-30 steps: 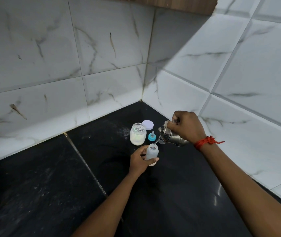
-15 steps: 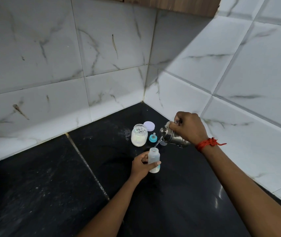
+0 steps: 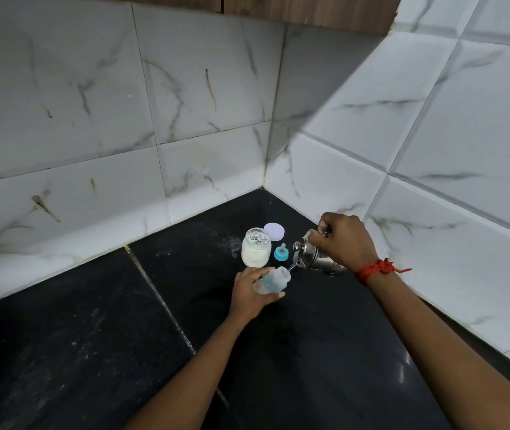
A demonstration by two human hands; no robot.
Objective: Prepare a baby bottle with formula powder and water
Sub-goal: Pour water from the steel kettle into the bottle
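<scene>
My left hand [image 3: 249,294] grips a small translucent baby bottle [image 3: 273,280], tilted with its open mouth toward the right. My right hand [image 3: 345,240] holds a steel flask [image 3: 315,255] tipped leftward, and a thin stream of water runs from its spout into the bottle's mouth. Behind them on the black counter [image 3: 92,336] stands an open glass jar of white formula powder [image 3: 256,248]. Its pale round lid [image 3: 274,231] lies behind it. The blue nipple cap [image 3: 281,252] sits between the jar and the flask.
Marble-tiled walls meet in a corner just behind the objects, and the right wall runs close past my right arm. A wooden cabinet edge [image 3: 278,7] hangs above. The dark counter stretches left and toward me, with a grout seam [image 3: 160,302] crossing it.
The baby bottle has gone from upright to tilted toward the flask in my left hand. The flask stays tipped and keeps pouring.
</scene>
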